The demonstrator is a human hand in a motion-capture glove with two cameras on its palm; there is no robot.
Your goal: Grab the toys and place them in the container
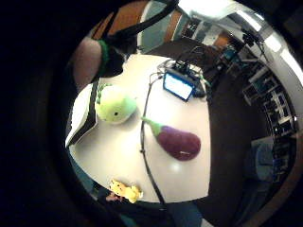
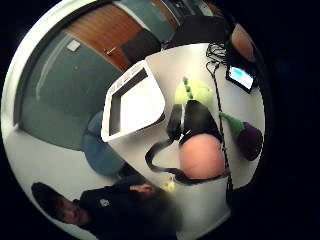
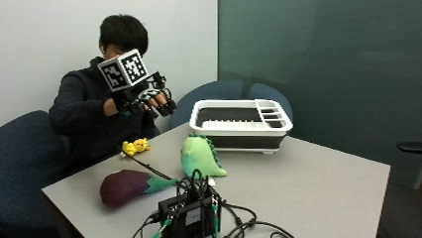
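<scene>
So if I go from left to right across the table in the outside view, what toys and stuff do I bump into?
Purple eggplant toy → small yellow toy → green dinosaur plush → white container.

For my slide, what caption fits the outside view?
Gloved right hand raised above three plush toys on the table, container empty.

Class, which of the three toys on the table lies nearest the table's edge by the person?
The small yellow toy; the green dinosaur and purple eggplant sit further in.
</scene>
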